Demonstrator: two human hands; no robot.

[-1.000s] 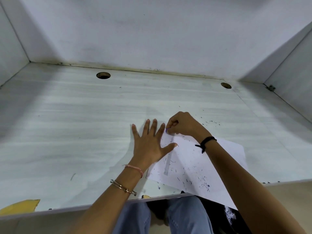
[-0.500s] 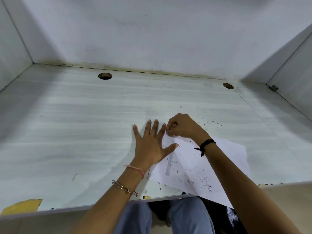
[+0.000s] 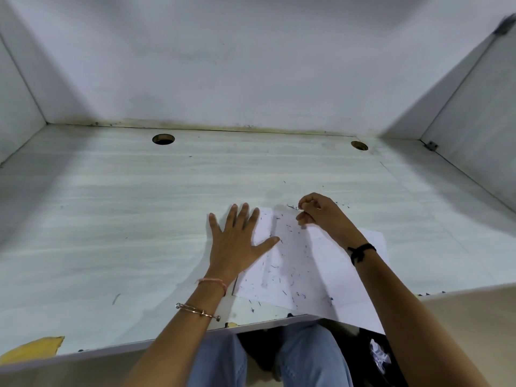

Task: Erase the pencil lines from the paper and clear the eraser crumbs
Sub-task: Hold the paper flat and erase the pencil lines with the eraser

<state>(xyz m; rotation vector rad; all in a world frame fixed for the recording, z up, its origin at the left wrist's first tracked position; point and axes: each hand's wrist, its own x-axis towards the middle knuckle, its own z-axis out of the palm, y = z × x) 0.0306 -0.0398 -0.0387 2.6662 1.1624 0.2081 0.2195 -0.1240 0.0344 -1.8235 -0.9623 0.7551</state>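
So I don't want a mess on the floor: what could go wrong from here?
1. The paper hangs over the desk at its near edge, above the person's jeans; a sweep toward the body could drop the eraser crumbs there.
2. The left hand presses only the sheet's left edge, so hard rubbing by the right hand may crease or shift the paper.
3. Crumbs also lie on the desk beyond the sheet and could be missed.
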